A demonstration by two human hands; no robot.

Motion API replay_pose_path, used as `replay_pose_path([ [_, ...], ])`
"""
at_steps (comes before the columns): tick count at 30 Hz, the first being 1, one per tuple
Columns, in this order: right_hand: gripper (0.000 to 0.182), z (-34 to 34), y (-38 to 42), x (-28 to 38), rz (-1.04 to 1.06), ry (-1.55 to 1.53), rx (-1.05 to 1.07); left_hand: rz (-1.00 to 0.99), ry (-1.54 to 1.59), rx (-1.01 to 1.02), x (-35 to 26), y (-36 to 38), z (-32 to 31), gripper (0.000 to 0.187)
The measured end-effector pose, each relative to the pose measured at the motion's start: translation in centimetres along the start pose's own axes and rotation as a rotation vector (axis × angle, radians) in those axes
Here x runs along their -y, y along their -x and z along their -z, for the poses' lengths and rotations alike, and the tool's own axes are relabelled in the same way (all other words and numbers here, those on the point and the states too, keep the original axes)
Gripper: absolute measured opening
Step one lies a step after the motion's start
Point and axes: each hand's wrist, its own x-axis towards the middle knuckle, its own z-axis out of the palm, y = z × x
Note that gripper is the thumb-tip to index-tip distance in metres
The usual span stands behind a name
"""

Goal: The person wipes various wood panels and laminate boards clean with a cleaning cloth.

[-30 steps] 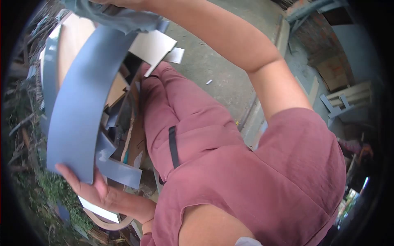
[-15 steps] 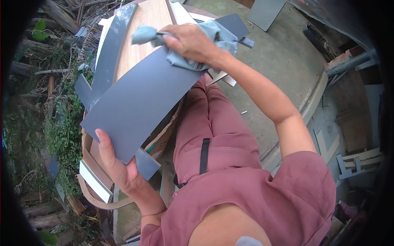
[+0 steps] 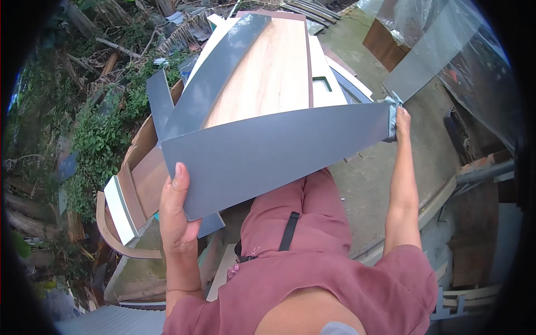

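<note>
A long dark grey board (image 3: 279,145) is held across my front, over my legs. My left hand (image 3: 180,215) grips its near left end, thumb on the face and the other fingers hidden behind. At the far right end, my right hand (image 3: 403,124) is closed on a light blue-grey cloth (image 3: 393,120), which wraps over the board's edge. Behind the board lies a pile with a wood-grain panel (image 3: 265,67) and another dark grey strip (image 3: 218,72) on top.
A white-edged piece (image 3: 124,209) and a curved brown strip (image 3: 120,245) stick out at the pile's left. Plants (image 3: 106,145) grow beyond. On the right are a concrete floor (image 3: 430,128), a leaning grey panel (image 3: 430,61) and clear plastic sheeting (image 3: 474,84).
My right hand has slid the cloth from the middle of the board to its far right end, and that arm is stretched out. The board has swung to lie more crosswise.
</note>
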Motion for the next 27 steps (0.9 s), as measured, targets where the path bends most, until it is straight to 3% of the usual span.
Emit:
replay_pose_path([
  [3,0.035,2.7,-0.2,-4.6,-0.269,-0.684,-0.038,0.030,0.027,-0.049,0.0,0.2,1.6,0.038],
  [7,0.040,3.5,3.5,-1.8,-0.409,-0.918,-0.035,0.015,0.085,-0.056,0.2,0.0,1.7,0.037],
  [9,0.048,2.5,8.5,3.1,-0.357,-1.122,0.155,-0.001,0.161,-0.035,1.1,-0.7,1.0,0.037],
  [14,0.055,-0.1,15.2,13.1,-0.380,-1.197,0.303,-0.025,0.258,-0.023,3.8,-2.5,-2.5,0.041],
  [16,0.052,-1.7,17.0,15.1,-0.138,-1.302,0.413,-0.024,0.308,-0.062,4.8,-2.9,-3.3,0.041],
  [19,0.049,-3.0,20.8,18.5,-0.124,-1.213,0.496,-0.049,0.351,-0.062,5.9,-3.4,-4.1,0.047],
  [22,0.046,-4.9,23.2,19.6,-0.204,-1.245,0.524,-0.065,0.360,-0.073,5.9,-3.7,-5.3,0.047],
  [24,0.046,-6.7,26.0,20.7,-0.244,-1.291,0.631,-0.097,0.355,-0.029,6.1,-4.0,-5.9,0.049],
  [26,0.046,-7.6,29.9,21.7,-0.426,-1.236,0.858,-0.110,0.358,-0.028,6.6,-4.1,-6.7,0.050],
  [27,0.048,-7.8,32.2,23.0,-0.383,-1.174,0.883,-0.122,0.358,-0.028,7.0,-4.1,-6.9,0.051],
])
